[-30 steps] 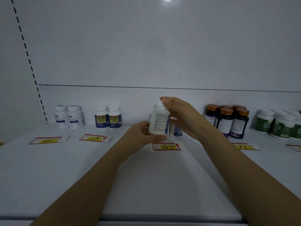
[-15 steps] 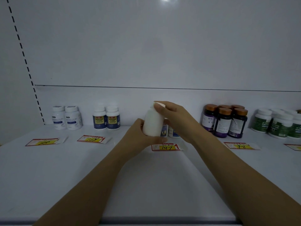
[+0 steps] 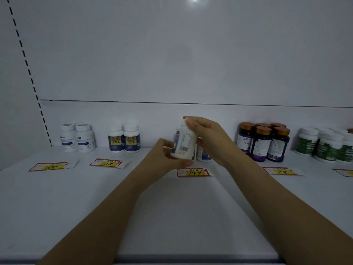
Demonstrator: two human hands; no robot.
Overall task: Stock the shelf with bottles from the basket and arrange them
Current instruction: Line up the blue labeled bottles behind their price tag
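A white bottle [image 3: 183, 144] with a printed label and barcode is held upright above the white shelf [image 3: 172, 217], at its middle. My left hand [image 3: 164, 155] grips its lower body, thumb under the base. My right hand [image 3: 208, 136] pinches its cap from the top right. Behind the held bottle, a matching white bottle with a blue label [image 3: 204, 154] stands on the shelf, partly hidden by my right hand. The basket is out of view.
Along the shelf's back stand two white bottles [image 3: 77, 138], two blue-label bottles [image 3: 124, 138], several dark bottles with copper caps [image 3: 265, 142] and several green-label bottles [image 3: 324, 145]. Price tags lie in front: one marked 147 [image 3: 193, 172], others [image 3: 107, 163] [image 3: 282, 171].
The bottle has been turned in my hands: its blank white side faced me half a second ago, and now the label with barcode faces me. Both hands stayed in place.
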